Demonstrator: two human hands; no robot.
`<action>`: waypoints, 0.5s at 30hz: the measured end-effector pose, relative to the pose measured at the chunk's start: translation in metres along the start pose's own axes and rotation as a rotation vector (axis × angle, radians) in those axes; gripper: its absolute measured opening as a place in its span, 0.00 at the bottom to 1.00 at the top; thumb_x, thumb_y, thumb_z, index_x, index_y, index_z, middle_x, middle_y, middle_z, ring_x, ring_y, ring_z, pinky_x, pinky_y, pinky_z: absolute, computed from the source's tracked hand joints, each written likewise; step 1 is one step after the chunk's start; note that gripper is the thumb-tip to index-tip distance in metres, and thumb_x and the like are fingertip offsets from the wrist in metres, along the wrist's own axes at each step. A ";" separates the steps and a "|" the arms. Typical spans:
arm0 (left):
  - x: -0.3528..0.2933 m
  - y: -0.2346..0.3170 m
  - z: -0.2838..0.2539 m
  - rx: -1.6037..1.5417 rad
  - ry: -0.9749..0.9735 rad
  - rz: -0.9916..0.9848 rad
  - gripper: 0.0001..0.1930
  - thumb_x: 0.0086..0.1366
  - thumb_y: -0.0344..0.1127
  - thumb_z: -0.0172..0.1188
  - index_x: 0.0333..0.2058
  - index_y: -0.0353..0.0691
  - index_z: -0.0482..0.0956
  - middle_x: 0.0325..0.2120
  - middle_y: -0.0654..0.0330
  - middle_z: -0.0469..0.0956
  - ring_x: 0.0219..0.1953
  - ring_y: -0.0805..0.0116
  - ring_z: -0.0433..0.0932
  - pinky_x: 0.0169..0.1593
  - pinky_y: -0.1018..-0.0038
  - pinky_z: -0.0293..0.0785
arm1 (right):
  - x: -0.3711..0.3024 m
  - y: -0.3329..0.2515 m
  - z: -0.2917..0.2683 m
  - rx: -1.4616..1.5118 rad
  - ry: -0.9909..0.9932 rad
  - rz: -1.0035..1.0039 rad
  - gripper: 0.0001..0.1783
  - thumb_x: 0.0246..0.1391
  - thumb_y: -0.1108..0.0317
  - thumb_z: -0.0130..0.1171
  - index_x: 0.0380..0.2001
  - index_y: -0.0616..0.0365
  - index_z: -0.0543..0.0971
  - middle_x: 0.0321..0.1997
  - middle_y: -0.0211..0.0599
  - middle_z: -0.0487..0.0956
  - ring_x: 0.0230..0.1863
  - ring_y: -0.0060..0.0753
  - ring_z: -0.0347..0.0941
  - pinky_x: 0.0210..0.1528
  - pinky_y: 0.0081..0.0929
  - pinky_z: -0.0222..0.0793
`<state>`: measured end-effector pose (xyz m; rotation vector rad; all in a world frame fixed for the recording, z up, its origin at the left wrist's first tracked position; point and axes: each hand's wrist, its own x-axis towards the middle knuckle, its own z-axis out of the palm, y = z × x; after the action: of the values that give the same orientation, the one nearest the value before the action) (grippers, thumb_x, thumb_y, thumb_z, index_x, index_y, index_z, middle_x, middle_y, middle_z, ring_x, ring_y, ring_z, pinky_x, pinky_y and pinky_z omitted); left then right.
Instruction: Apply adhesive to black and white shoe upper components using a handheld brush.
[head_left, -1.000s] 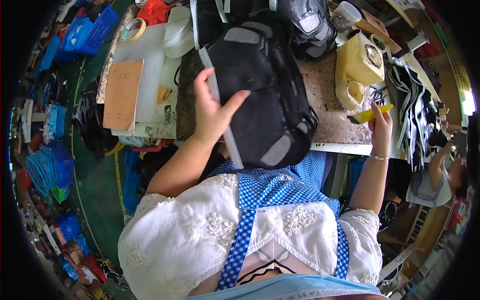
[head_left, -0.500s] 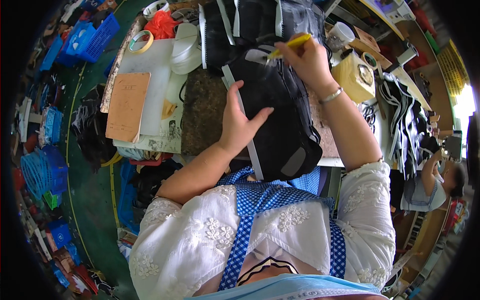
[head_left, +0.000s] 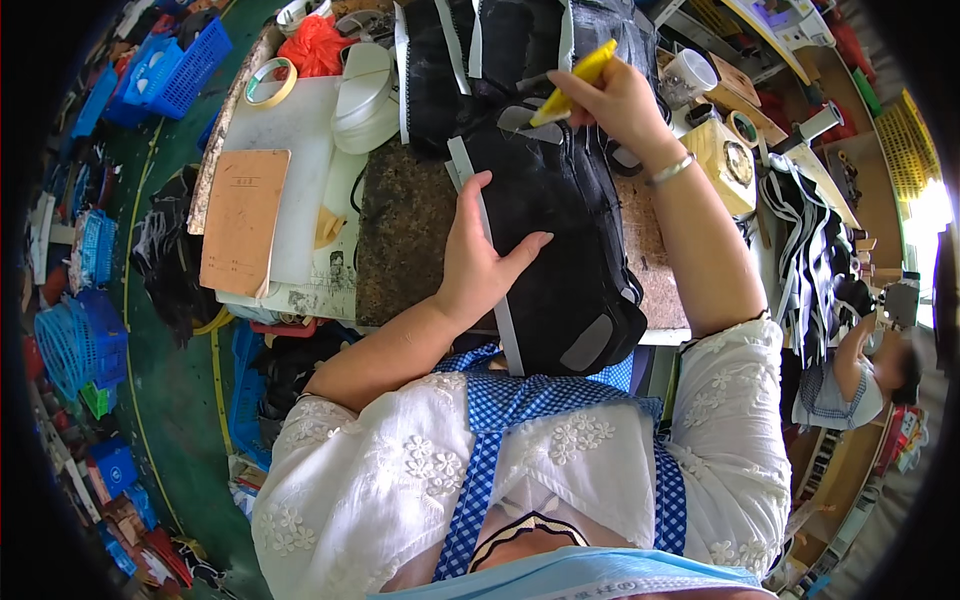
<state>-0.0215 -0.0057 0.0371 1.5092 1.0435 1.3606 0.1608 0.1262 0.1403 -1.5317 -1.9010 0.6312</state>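
A black layered fabric piece (head_left: 565, 270) hangs over the near edge of the bench. A pale grey strip (head_left: 505, 325) runs down its left side, and grey rounded patches (head_left: 587, 343) show on it. My left hand (head_left: 475, 265) lies on its left edge, thumb and fingers spread. In my right hand (head_left: 625, 110) is a yellow brush (head_left: 582, 82), slanting down to the left. Its tip meets a grey oval patch (head_left: 522, 120) near the piece's far end; the bristles are hard to make out.
More black pieces with white strips (head_left: 520, 45) lie at the back. To the left are a brown notebook (head_left: 245, 222), a tape roll (head_left: 271, 82) and stacked white pads (head_left: 362, 100). A yellowish block container (head_left: 720, 165) stands at right. Another person (head_left: 850, 385) sits at far right.
My right hand has turned a little, and the brush now slants more steeply, its tip still at the oval patch. My left hand keeps its place on the piece. The whole view has shifted slightly.
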 end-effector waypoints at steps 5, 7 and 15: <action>-0.003 0.001 -0.010 -0.069 -0.118 0.000 0.42 0.55 0.34 0.68 0.60 0.27 0.50 0.56 0.40 0.62 0.59 0.53 0.63 0.61 0.67 0.59 | -0.037 -0.016 -0.026 -0.007 -0.298 0.253 0.21 0.51 0.53 0.64 0.24 0.64 0.77 0.14 0.32 0.75 0.11 0.17 0.67 0.15 0.16 0.62; -0.003 0.005 -0.018 -0.071 -0.248 0.001 0.45 0.57 0.31 0.66 0.64 0.27 0.44 0.61 0.38 0.56 0.65 0.52 0.56 0.65 0.67 0.53 | -0.034 -0.028 -0.025 0.193 -0.230 0.399 0.23 0.49 0.51 0.65 0.24 0.64 0.78 0.14 0.34 0.75 0.11 0.17 0.67 0.16 0.14 0.62; -0.005 0.017 -0.034 -0.392 -0.446 -0.231 0.44 0.59 0.20 0.57 0.67 0.34 0.38 0.61 0.50 0.55 0.60 0.68 0.59 0.59 0.77 0.56 | -0.046 0.019 -0.023 0.185 -0.431 0.288 0.12 0.53 0.63 0.62 0.30 0.62 0.75 0.19 0.31 0.75 0.12 0.13 0.65 0.13 0.15 0.55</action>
<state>-0.0553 -0.0146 0.0543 1.2705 0.6046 0.9389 0.1974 0.0847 0.1358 -1.6585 -1.8624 1.3186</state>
